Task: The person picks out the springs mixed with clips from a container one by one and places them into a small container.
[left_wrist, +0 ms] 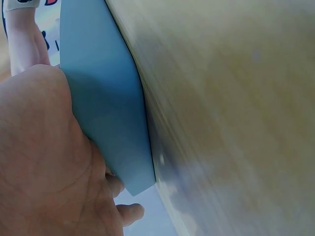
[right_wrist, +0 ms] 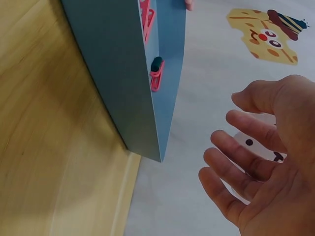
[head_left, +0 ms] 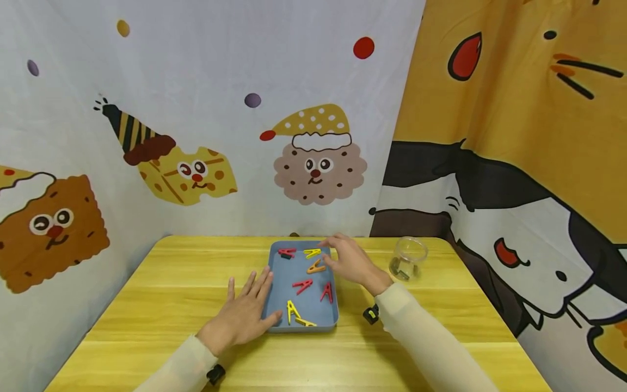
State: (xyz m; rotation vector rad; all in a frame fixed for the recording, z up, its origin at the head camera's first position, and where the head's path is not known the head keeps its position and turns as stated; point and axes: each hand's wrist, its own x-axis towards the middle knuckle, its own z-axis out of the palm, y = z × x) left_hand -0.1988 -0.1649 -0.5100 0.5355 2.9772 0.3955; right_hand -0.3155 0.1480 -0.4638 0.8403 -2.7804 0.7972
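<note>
A grey-blue tray [head_left: 279,291] holds several small plastic clothespins, among them an orange clothespin [head_left: 316,267], a yellow clothespin [head_left: 292,310] and a red clothespin [head_left: 302,285]. Beside another red clothespin [right_wrist: 156,81] near the far end lies a small dark green piece [right_wrist: 157,64]. My left hand [head_left: 240,316] rests against the tray's left side, fingers spread along its edge and thumb over the near corner. Over the far right corner of the tray is my right hand [head_left: 350,261], its fingers loosely bent with nothing between them in the right wrist view.
A clear round jar [head_left: 409,258] with a few dark pieces in its bottom stands right of the tray. The yellow wooden table [head_left: 186,272] ends at a printed curtain [head_left: 206,81] behind it.
</note>
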